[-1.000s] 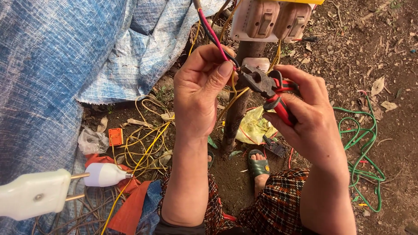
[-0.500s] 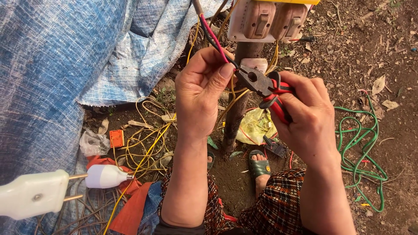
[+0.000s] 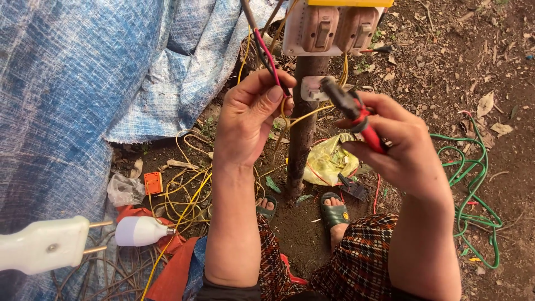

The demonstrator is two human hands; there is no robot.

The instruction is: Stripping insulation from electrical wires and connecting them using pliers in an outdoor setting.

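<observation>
1. We see the left hand (image 3: 251,120) pinching a red wire (image 3: 266,53) between thumb and fingertips, its grip clenched on the wire just below the switch box (image 3: 329,28).
2. The right hand (image 3: 404,147) has its grip clenched around the red handles of a pair of pliers (image 3: 351,108), whose dark nose points toward the left hand, close to the wire.
3. The wire runs up past the box, which is fixed on a thin wooden post (image 3: 301,134).
4. Yellow wires (image 3: 189,184) lie tangled on the ground beside a blue tarp (image 3: 72,100).
5. A white bulb (image 3: 139,231) rests lower left, and a green hose (image 3: 473,178) lies coiled at right.
</observation>
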